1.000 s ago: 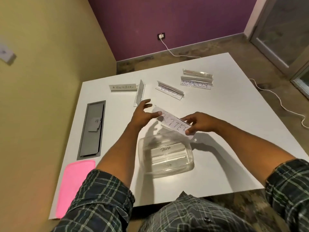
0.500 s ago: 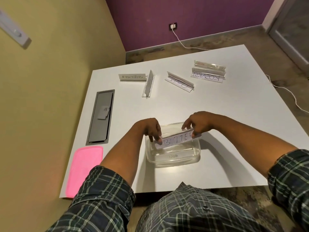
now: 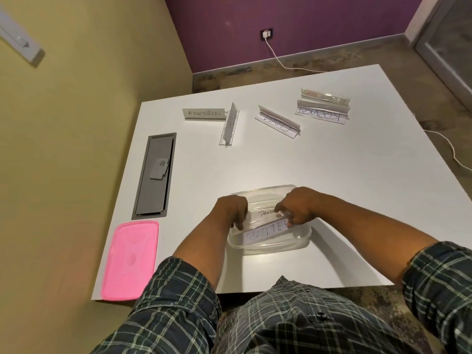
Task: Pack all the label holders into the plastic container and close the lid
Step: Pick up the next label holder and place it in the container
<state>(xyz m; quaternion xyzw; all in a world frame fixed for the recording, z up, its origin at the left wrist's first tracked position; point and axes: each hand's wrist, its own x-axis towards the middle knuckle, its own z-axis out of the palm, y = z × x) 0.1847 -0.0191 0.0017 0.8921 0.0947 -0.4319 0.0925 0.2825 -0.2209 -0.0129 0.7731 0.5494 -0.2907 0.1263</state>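
Note:
A clear plastic container [image 3: 301, 241] stands near the table's front edge. Both hands reach into it: my left hand [image 3: 233, 209] grips the left end and my right hand [image 3: 297, 206] the right end of a label holder with a handwritten paper strip [image 3: 265, 232], held low inside the container. Another holder marked "PANDA" [image 3: 264, 214] lies under it. Several more label holders rest at the far side: one reading "SUPERMAN" [image 3: 204, 114], one on its edge [image 3: 229, 127], one angled [image 3: 277, 121], one reading "KOSAKSI" [image 3: 321, 113], and one behind it [image 3: 325, 96]. The pink lid [image 3: 130, 259] lies at the front left.
A grey cable hatch [image 3: 154, 175] is set into the white table [image 3: 332, 169] at the left. A yellow wall runs close along the left side. A white cable [image 3: 447, 146] trails on the floor at the right.
Both hands have brought the handwritten label holder from above the container down into it. The view has tilted further down.

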